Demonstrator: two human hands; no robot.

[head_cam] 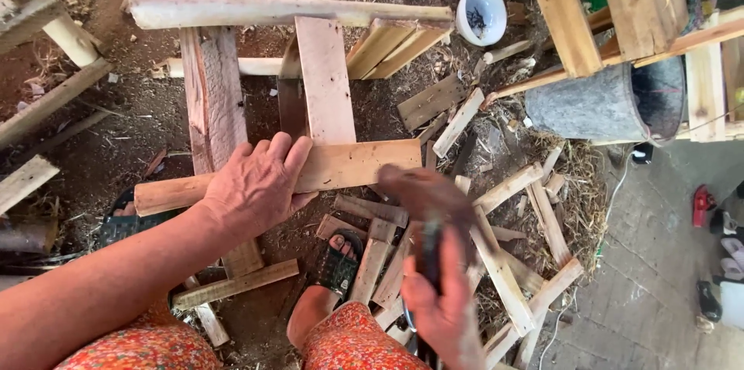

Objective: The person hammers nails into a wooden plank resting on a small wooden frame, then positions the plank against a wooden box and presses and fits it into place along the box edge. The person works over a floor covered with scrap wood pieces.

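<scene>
The hammer (425, 199) head is motion-blurred; its shape cannot be resolved. The right hand (446, 312) is also blurred and cut off by the bottom edge. The left hand (260, 184) covers part of the plank (364, 162). The contents of the white bowl (480, 13) are too small to identify. The grey bucket (597, 106) is partly hidden behind the wooden frame (604, 6).

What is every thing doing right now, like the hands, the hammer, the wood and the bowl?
left hand: pressed flat on the front plank.
right hand: gripping the hammer handle.
hammer: raised, blurred with motion.
front plank: lying across the frame's upright slats.
wooden frame: lying flat on the ground.
white bowl: upright, open, dark bits inside.
metal bucket: tipped on its side.
wood scraps: scattered loose on the ground.
</scene>
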